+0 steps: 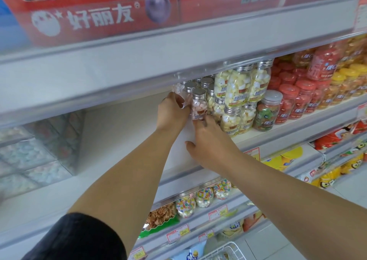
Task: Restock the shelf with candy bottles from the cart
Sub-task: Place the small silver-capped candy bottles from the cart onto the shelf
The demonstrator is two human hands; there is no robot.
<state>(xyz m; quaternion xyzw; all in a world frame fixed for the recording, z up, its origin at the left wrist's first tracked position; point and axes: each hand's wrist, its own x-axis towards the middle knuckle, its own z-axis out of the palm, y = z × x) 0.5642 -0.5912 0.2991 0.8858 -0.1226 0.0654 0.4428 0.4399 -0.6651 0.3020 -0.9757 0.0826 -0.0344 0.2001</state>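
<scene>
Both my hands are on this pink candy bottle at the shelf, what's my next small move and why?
Probably settle the pink candy bottle upright beside the yellow bottles, then let go. Your left hand grips its side, your right hand touches its base, so it seems not yet released.

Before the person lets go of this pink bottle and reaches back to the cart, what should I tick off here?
1. Pink candy bottle upright, silver cap on top: ok.
2. Its label faces outward: ok.
3. Its base sits fully on the shelf: cannot tell, the hands hide it.
4. Hold is steady: ok, the left hand grips it from its left side and the right hand touches its lower label with the fingertips.
5. Placed next to the yellow-and-white bottles, not knocking them over: ok, they stand upright.
6. More stock in the cart: cannot tell, only a corner shows.
</scene>
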